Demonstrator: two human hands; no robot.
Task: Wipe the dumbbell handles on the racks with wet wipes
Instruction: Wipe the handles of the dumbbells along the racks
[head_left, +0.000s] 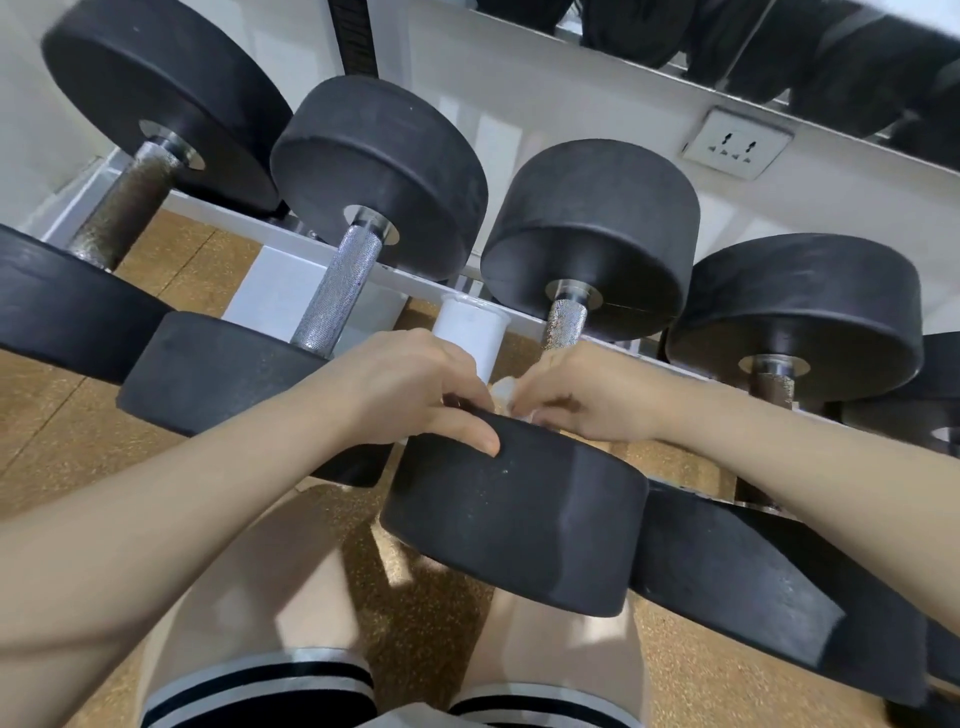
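Several black dumbbells lie side by side on a white rack (291, 244). The third dumbbell's knurled handle (565, 323) runs down toward me and disappears behind my hands. My right hand (587, 395) curls round a crumpled white wet wipe (506, 389) at the lower part of that handle. My left hand (415, 395) rests on the near black head (519, 514) of the same dumbbell, thumb lying along its top edge, fingers reaching toward the wipe. A bright clean handle (335, 291) sits to the left, a dark rusty one (124, 208) further left.
A white cylindrical rack post (470, 332) stands just behind my hands. The fourth dumbbell (795, 322) lies to the right. A wall socket (735, 143) sits on the white wall behind. Cork-coloured floor (431, 597) and my bare knees show below.
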